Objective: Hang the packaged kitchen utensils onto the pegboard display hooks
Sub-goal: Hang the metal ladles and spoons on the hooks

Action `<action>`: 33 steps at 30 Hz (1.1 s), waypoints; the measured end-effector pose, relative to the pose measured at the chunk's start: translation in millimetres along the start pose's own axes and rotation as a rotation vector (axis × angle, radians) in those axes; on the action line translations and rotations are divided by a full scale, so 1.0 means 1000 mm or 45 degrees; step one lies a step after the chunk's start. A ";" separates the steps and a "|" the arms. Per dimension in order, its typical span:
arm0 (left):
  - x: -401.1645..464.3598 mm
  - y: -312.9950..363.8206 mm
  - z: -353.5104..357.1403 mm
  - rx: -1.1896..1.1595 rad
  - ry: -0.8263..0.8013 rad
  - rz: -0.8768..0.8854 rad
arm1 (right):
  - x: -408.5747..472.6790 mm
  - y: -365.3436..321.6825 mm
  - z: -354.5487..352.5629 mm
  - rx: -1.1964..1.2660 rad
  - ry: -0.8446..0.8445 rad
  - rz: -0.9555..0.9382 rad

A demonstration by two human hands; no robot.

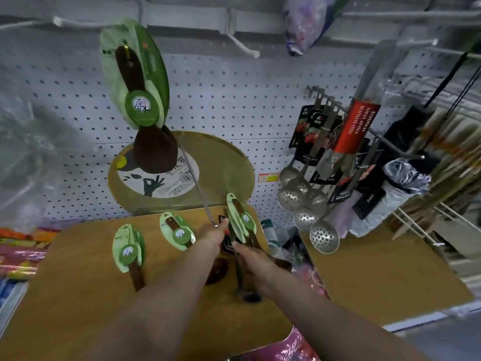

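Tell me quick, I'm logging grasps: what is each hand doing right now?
Left hand: grips the green-carded wooden spoon.
Right hand: grips a dark-handled metal utensil.

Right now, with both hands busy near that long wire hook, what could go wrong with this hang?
1. The left hand holds the bare tip of the long wire hook, while the right hand grips several utensils together; one might slip.
2. Two green-carded wooden spoons lie loose on the wooden board beside the forearms; a sweep could knock them off.

Round gold tray leaning against wall.
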State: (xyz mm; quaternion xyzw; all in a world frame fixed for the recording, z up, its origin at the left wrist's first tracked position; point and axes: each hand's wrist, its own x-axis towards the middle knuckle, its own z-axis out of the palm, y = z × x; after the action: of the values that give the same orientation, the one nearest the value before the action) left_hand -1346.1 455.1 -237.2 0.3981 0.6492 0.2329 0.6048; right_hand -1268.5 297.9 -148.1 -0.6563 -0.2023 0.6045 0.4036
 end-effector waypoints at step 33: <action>-0.159 0.039 -0.011 -0.500 0.118 0.361 | -0.066 0.001 -0.010 0.187 -0.015 -0.230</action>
State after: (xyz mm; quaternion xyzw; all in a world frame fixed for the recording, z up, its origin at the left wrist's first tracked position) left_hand -1355.7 352.9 -109.5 0.3489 0.5562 0.4553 0.6013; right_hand -1271.9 245.2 -107.9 -0.6004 -0.2180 0.5829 0.5022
